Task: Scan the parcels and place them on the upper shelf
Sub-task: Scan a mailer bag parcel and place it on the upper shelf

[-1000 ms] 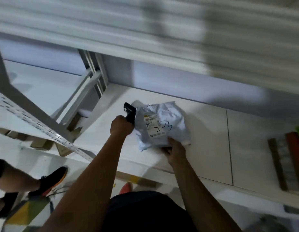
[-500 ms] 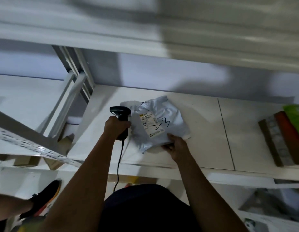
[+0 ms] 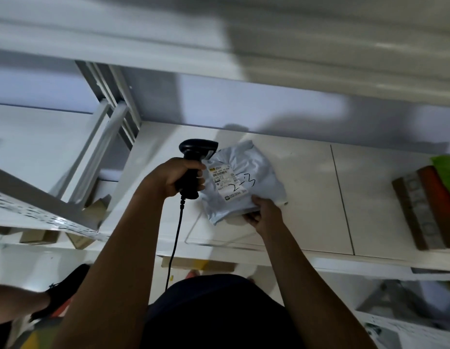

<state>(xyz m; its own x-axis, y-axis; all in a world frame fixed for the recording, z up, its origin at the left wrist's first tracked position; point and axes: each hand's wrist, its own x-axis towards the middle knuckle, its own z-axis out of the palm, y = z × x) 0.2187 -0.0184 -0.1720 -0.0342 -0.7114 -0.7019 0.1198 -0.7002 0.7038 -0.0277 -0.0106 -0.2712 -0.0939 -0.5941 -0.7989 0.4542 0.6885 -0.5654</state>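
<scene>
The left grip (image 3: pixel 177 178), arm stretched forward, is clenched round the handle of a black corded scanner (image 3: pixel 197 148), whose head sits just beside the grey parcel (image 3: pixel 254 170). The parcel rests on the white shelf (image 3: pixel 312 202), and the right grip (image 3: pixel 265 214) pinches its near edge.

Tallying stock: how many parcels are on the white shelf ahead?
3: a grey mailer mid-shelf, gripped by the right hand; a brown box at the right edge; a green packet lying on that box. Others may sit out of frame.
</scene>
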